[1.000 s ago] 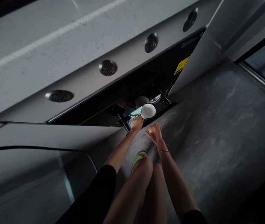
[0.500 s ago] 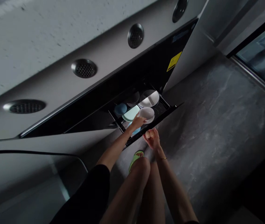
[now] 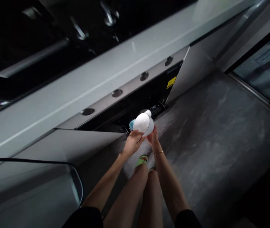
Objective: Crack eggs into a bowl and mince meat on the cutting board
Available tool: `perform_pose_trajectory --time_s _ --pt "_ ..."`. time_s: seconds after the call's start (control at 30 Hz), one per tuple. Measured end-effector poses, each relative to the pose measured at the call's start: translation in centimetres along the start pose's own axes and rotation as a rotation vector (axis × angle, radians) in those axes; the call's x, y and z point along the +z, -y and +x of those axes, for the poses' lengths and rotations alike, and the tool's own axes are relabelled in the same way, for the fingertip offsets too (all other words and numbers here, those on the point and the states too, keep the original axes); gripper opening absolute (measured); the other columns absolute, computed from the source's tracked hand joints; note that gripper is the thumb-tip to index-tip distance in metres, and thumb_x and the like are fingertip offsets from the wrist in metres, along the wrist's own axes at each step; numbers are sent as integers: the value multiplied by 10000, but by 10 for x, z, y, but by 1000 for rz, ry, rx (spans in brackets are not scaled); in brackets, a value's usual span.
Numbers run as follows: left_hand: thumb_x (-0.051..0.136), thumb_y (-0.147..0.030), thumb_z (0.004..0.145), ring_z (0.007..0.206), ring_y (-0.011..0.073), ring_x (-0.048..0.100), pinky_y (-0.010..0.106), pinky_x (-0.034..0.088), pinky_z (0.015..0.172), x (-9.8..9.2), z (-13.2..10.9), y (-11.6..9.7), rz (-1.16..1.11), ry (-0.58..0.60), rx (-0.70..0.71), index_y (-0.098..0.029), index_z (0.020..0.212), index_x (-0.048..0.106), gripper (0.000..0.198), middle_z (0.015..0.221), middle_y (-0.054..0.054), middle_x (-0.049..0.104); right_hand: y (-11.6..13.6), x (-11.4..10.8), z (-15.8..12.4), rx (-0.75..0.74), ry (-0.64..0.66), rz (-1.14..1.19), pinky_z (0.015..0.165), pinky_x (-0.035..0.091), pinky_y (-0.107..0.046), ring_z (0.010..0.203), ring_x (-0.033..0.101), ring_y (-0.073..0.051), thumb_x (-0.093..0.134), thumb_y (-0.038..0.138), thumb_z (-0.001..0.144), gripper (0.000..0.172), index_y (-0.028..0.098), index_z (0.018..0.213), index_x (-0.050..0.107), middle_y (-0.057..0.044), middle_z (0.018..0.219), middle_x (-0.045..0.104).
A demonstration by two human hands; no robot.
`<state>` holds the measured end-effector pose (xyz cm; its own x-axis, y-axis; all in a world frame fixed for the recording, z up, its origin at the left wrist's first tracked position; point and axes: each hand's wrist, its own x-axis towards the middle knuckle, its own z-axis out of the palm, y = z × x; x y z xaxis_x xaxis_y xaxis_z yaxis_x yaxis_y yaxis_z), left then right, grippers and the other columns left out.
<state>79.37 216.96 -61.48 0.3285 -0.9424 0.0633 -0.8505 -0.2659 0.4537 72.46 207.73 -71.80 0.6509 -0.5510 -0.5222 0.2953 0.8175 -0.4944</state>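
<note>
Gripping the near-left edge of the bowl [image 3: 141,123], the left hand [image 3: 133,142] had its fingers curled in, thumb toward the near edge. Right hand [image 3: 153,136] was up against the bowl's near-right side, fingers partly hidden behind it; couldn't tell how far they were curled or whether they had hold of anything else. Bowl was white, between both hands, over the near part of the drawer [image 3: 159,110]. A line crossed its right part, so one bowl or two nested: couldn't tell. Blue dish [image 3: 131,124] sat just beside it on the left, a small white piece [image 3: 148,112] just behind.

For a good hold, judged from here: thumb and fingers wanted to pinch the wall firmly, since glazed ware would likely slip. Right hand was best as a support from its own side, not a second pull, so the bowl stayed level. Blue dish looked the likeliest thing to knock, so a straight, slow path clear of it and the drawer edge was safest. Light was dim; hard floor [image 3: 196,133] left little margin for a drop.
</note>
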Motion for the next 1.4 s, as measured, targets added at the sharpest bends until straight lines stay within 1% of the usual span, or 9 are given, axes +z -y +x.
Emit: perform_pose_trajectory --time_s 0.2,0.37,0.5,0.6,0.77,0.97,1.2,1.3,1.4 --pt "497 -353 855 867 195 598 332 478 830 -111 -52 -112 -172 -73 -169 -223 885 646 201 871 58 656 97 63 -173 -20 -4 89 810 488 -322 891 598 -151 448 570 760 346 244 676 526 0 922 639" --pt "462 -371 874 785 165 577 270 456 745 -218 -68 -200 -411 -161 -197 -165 859 633 268 824 60 638 173 129 -271 -208 35 -163 851 492 -393 958 581 -165 450 595 772 339 261 759 505 -24 932 626" --pt "460 -458 866 714 133 529 230 421 671 -285 -97 -226 -669 -148 -141 -128 867 619 366 780 34 603 187 164 -323 -276 113 -253 814 515 -392 838 601 -149 555 510 757 237 281 790 505 10 810 618" --pt "506 -546 812 637 103 462 206 382 587 -330 -140 -220 -869 -113 -140 -102 844 603 456 714 16 555 165 186 -353 -128 203 -239 762 540 -407 737 619 -153 519 479 787 224 260 745 524 15 733 611" --pt "556 -591 754 674 106 455 197 391 629 -414 -265 -192 -900 -268 -161 -103 812 589 493 698 6 535 64 271 -394 322 398 -265 844 505 -431 911 622 -174 495 399 800 199 277 918 600 8 945 664" --pt "511 -534 810 595 71 398 174 338 556 -483 -516 -182 -622 -836 -551 -116 759 572 425 618 -40 465 -145 389 -513 782 734 -462 872 487 -390 884 614 -120 522 381 786 135 315 861 613 82 877 663" --pt "615 -409 759 834 171 554 271 436 759 -449 -817 -197 -611 -1826 -895 -133 1063 595 411 931 61 634 -380 441 -712 1223 1077 -806 773 516 -365 797 620 -156 555 470 755 246 231 700 576 -4 813 669" --pt "595 -369 769 770 162 569 287 449 735 -424 -913 -196 -734 -2176 -860 -127 1035 600 360 897 71 641 -456 455 -776 1217 1251 -986 690 521 -334 731 610 -154 535 513 746 300 222 674 544 -22 786 654" --pt "532 -329 799 714 147 566 279 455 693 -401 -977 -192 -778 -2383 -893 -118 955 603 273 847 74 639 -522 477 -815 1007 1571 -1192 636 507 -293 653 587 -137 510 545 752 334 220 685 547 -4 675 612"
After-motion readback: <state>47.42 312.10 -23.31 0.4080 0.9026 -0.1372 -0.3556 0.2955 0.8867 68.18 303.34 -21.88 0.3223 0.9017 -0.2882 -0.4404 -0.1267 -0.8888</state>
